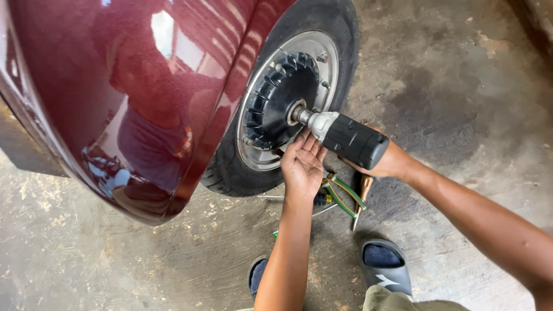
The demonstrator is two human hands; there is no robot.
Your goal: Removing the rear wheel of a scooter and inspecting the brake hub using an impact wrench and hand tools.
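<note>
A black and grey power wrench (347, 137) points its socket at the centre nut of a small wheel (286, 95) with a black finned hub and a silver rim. My right hand (393, 163) grips the wrench's handle from below. Palm up and fingers spread, my left hand (302, 164) sits just under the wrench's grey nose, next to the hub. The wheel is under a glossy maroon body panel (121, 86) that fills the upper left.
Green-handled pliers (344, 194), a wooden-handled tool (364, 189) and another hand tool (288, 197) lie on the stained concrete floor (455, 86) below the wheel. My feet in dark slippers (386, 265) are at the bottom edge.
</note>
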